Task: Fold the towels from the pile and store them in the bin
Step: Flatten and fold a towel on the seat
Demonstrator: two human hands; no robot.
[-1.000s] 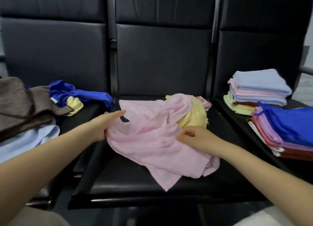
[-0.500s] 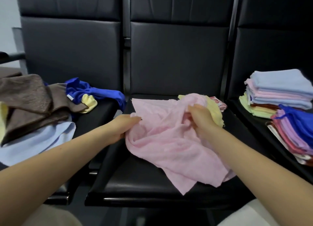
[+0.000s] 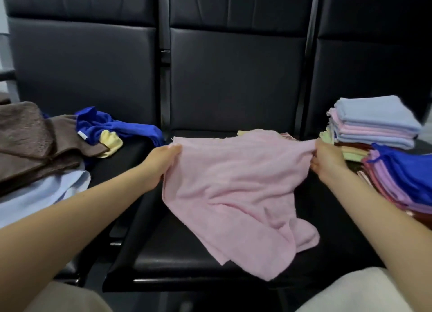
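Hands pinch the pink towel (image 3: pixel 233 190) by its upper corners, left hand (image 3: pixel 161 162) and right hand (image 3: pixel 327 162) apart, cloth sagging between them onto the seat (image 3: pixel 187 260).

Pink towel (image 3: pixel 236 195): thin, creased, unfolded; top edge stretched roughly level from 9 to 3 o'clock above the middle seat, lower part sagging in folds onto the seat toward 6 o'clock; unfolded pile (image 3: pixel 42 148) at 9 o'clock on the left seat: brown, royal blue, pale yellow and light blue pieces, crumpled and overlapping; folded stacks (image 3: pixel 374 129) at 3 o'clock on the right seat: light blue on top, pink below; nearer stack topped by royal blue over purple and pink.
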